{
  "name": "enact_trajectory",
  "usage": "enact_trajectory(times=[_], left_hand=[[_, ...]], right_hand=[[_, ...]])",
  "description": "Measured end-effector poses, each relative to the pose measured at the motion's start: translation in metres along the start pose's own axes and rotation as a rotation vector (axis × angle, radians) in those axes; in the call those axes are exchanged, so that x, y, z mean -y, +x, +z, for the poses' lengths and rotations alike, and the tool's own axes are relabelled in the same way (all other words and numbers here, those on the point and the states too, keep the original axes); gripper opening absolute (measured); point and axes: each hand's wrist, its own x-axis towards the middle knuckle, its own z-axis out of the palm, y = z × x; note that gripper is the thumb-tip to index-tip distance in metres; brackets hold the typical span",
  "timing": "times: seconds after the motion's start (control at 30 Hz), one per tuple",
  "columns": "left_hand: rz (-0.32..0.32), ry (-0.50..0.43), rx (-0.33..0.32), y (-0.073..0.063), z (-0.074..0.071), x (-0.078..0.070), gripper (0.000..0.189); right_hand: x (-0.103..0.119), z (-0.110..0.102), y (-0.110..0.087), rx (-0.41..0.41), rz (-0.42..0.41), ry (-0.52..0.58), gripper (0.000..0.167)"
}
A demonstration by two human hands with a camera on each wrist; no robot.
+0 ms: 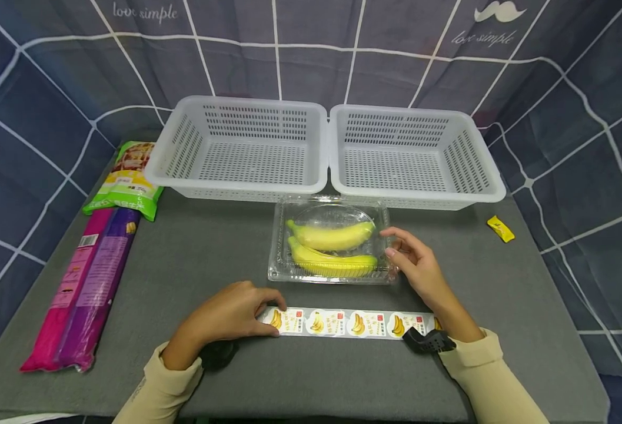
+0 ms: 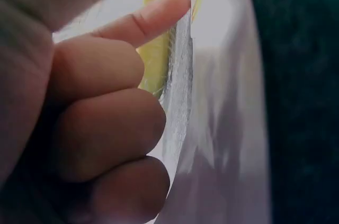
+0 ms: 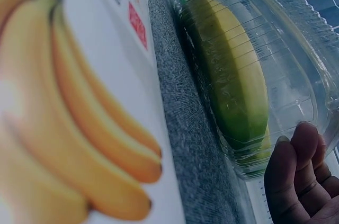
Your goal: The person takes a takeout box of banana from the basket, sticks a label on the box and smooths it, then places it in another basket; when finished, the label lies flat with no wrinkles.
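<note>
At the clear plastic box (image 1: 280,259), my loosely spread right hand (image 1: 422,268) could nudge it askew; my left hand (image 1: 231,312) pinches the white banana-printed strip (image 1: 342,323).

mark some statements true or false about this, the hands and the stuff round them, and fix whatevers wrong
1. Two curved yellow-green bananas lie in the clear plastic container. True.
2. The left hand is at the right end of the long white banana-printed strip. False: it is at the left end.
3. The two white perforated plastic baskets are stacked. False: they stand side by side.
4. The right hand is at the container's right edge. True.
5. The small yellow packet lies left of the container. False: it lies to the right.
</note>
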Motion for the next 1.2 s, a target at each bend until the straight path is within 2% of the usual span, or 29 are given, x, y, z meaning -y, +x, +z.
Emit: enact_trajectory(times=[0.17, 0.47, 0.87, 1.2], left_hand=[[-0.015, -0.012, 0.004, 0.0002, 0.0014, 0.0014, 0.029], [-0.048, 0.017, -0.019, 0.0005, 0.0017, 0.0027, 0.037], [-0.092, 0.010, -0.046, 0.0008, 0.0010, 0.0049, 0.043], [-0.094, -0.008, -0.035, 0.0010, 0.0005, 0.0061, 0.039]], right_hand=[[0.0000, -0.0002, 0.0000, 0.005, 0.006, -0.006, 0.033], [0.0008, -0.0006, 0.0005, 0.012, 0.016, -0.012, 0.034], [0.0005, -0.0009, 0.0002, 0.025, 0.003, -0.001, 0.034], [-0.0011, -0.0026, 0.0002, 0.047, 0.005, 0.000, 0.036]])
